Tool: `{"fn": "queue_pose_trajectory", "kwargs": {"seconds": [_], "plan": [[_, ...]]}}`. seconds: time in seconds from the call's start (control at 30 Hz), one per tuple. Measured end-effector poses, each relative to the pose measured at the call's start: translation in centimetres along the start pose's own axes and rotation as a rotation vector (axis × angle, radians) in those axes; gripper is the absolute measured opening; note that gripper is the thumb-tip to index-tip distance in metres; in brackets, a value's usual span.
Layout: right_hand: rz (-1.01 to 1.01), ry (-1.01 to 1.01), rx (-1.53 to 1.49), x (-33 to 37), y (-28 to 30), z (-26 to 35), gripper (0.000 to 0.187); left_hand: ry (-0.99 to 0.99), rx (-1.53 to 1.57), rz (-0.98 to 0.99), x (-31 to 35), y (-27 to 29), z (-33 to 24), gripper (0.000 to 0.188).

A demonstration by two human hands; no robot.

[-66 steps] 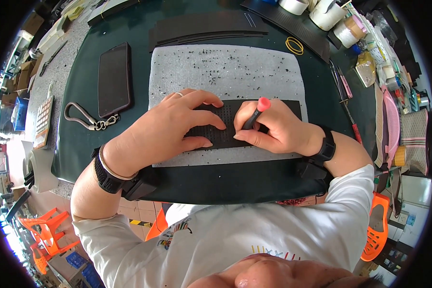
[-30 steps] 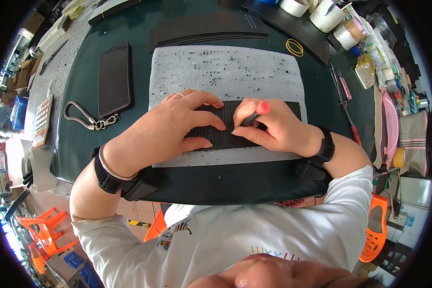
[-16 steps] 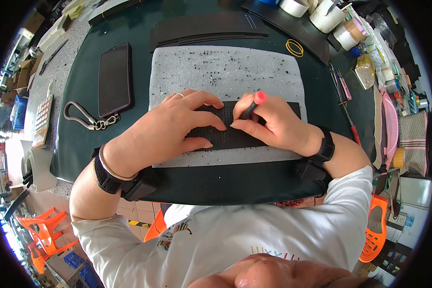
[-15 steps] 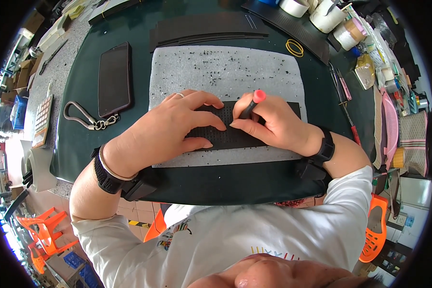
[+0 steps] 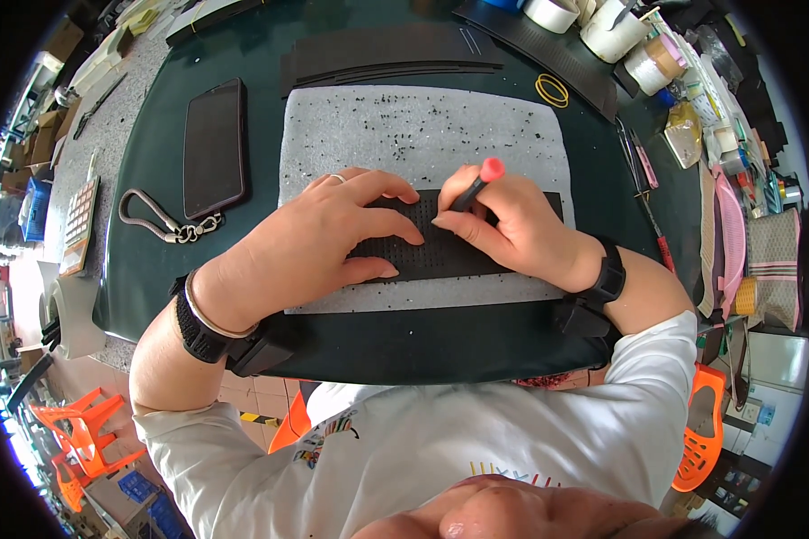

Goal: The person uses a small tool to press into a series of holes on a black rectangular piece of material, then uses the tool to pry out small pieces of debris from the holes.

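Observation:
A black perforated sheet (image 5: 458,256) lies across a pale foam mat (image 5: 333,135) sprinkled with small black bits. My left hand (image 5: 319,229) rests on the sheet's left part with its fingers spread, a ring on one of them. Over the middle of the sheet, my right hand (image 5: 512,220) is closed round a slim dark-handled tool with a red end cap (image 5: 492,170), held tilted like a pen. The tool's tip is hidden behind my fingers, so I cannot tell whether it touches the sheet.
Beyond the mat lies a stack of black sheets (image 5: 377,56). A phone (image 5: 214,148) with a wrist strap is on the left. Yellow rubber bands (image 5: 552,90) sit at the far right, near tape rolls (image 5: 551,13). A red-handled tool (image 5: 661,242) lies on the right.
The tool's red end has shifted slightly right and up toward me, with more of its dark handle showing. My left hand has stayed in place.

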State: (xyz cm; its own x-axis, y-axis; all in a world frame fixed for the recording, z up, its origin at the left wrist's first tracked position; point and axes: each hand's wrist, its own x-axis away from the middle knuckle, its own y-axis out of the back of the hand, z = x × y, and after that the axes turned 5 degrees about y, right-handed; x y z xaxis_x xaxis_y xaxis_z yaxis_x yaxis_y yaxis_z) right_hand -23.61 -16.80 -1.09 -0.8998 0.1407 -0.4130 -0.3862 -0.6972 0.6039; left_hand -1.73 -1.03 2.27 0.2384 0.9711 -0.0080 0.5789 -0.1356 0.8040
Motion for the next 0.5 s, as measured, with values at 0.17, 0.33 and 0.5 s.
{"fn": "queue_pose_trajectory", "kwargs": {"seconds": [0.17, 0.33, 0.5], "plan": [[-0.017, 0.018, -0.005, -0.25, -0.14, 0.06, 0.011, -0.005, 0.0, -0.011, 0.0, -0.05, -0.02, 0.037], [-0.051, -0.101, -0.039, -0.14, -0.06, 0.15, 0.009, -0.009, -0.004, -0.028, 0.03, -0.13, -0.02, 0.034], [-0.034, -0.067, 0.034, -0.19, -0.02, -0.16, 0.008, -0.012, -0.002, -0.025, 0.0, -0.17, -0.02, 0.033]]}}
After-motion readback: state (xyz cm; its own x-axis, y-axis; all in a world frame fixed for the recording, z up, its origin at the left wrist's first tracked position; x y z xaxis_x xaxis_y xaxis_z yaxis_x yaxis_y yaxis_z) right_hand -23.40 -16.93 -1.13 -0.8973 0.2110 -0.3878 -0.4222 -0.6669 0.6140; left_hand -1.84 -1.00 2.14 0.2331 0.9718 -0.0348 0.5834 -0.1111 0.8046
